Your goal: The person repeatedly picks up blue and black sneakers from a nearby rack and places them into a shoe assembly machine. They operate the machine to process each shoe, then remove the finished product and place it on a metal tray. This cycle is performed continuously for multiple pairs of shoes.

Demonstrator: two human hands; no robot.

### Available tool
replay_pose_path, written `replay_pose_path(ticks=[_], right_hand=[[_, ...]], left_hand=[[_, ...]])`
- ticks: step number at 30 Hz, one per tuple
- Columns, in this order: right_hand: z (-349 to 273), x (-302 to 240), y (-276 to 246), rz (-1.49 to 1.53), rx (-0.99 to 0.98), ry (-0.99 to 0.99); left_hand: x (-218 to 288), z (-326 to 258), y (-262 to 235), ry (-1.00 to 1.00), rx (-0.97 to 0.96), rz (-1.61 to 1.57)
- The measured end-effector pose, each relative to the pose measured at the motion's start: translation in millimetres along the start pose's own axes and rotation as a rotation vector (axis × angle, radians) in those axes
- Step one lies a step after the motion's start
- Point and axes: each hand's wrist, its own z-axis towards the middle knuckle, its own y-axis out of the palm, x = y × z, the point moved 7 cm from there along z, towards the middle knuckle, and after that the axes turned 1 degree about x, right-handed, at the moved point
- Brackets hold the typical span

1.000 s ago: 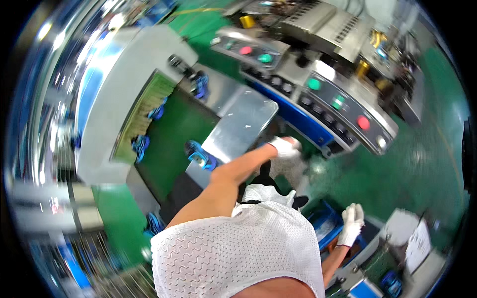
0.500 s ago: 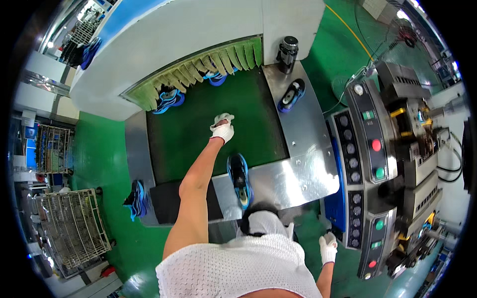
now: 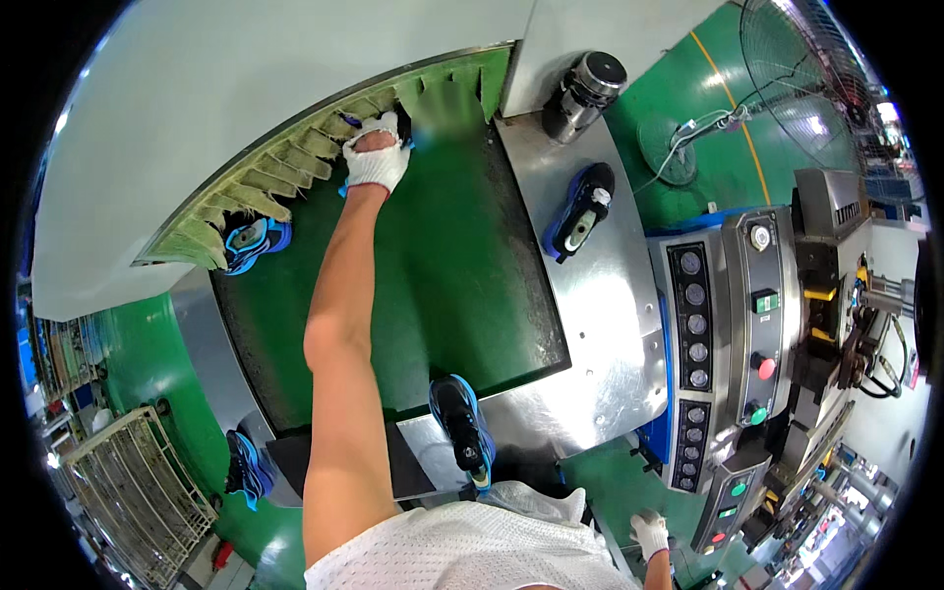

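Left hand (image 3: 375,157), in a white glove, is stretched out to the far edge of the green conveyor belt (image 3: 442,285), right at the fringe of green curtain strips (image 3: 285,177) hanging over the tunnel mouth of the grey machine housing (image 3: 246,88). The fingers are curled shut around a dark blue shoe (image 3: 401,133) that sits at that far edge, mostly hidden by the glove and the strips; only a sliver of it shows.

Right hand (image 3: 650,534), also in a white glove, hangs low beside the body, near the front of the control panel (image 3: 698,354). It is small at the picture's lower edge; I cannot tell whether it is open or closed, and nothing is seen in it.

Other shoes:
- a blue shoe (image 3: 252,239) at the belt's far left corner, half under the curtain strips;
- a black-and-blue shoe (image 3: 580,209) lying on the steel side plate (image 3: 610,324) along the belt's right edge, sole side partly up;
- a black shoe with blue sole (image 3: 464,431) at the belt's near edge, overlapping the steel plate;
- a blue shoe (image 3: 244,466) off the near left corner, below belt level.

A cylindrical motor (image 3: 583,91) stands at the far right corner of the steel plate. A wire cart (image 3: 128,492) stands on the green floor to the left, a floor fan (image 3: 816,69) to the far right.
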Motion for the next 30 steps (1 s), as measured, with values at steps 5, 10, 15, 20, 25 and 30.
replay_pose_path(ticks=[5,10,15,20,25,30], right_hand=[[2.1,-100.3,13.0,-0.319,0.087,-0.381],[-4.1,-232.5,21.9,0.161,-0.048,-0.643],[-61.9,-312.9,-6.9,0.366,-0.131,-0.783],[-107.8,-345.1,-40.8,0.925,-0.570,-0.735],[-90.2,-294.1,-84.3,1.240,-0.800,-0.754],[-29.3,-202.5,-160.6,1.598,-0.759,-0.715]], left_hand=[[63.6,-112.4,-27.2,0.130,-0.199,0.052],[108.3,-236.5,-65.6,-0.006,-0.401,-0.196],[225.0,-296.0,-191.4,-0.094,-0.441,-0.591],[337.8,-331.2,-258.5,0.055,-0.709,-1.274],[478.1,-343.1,-273.7,0.564,-0.822,-1.269],[577.5,-326.8,-279.2,0.774,-0.466,-1.037]])
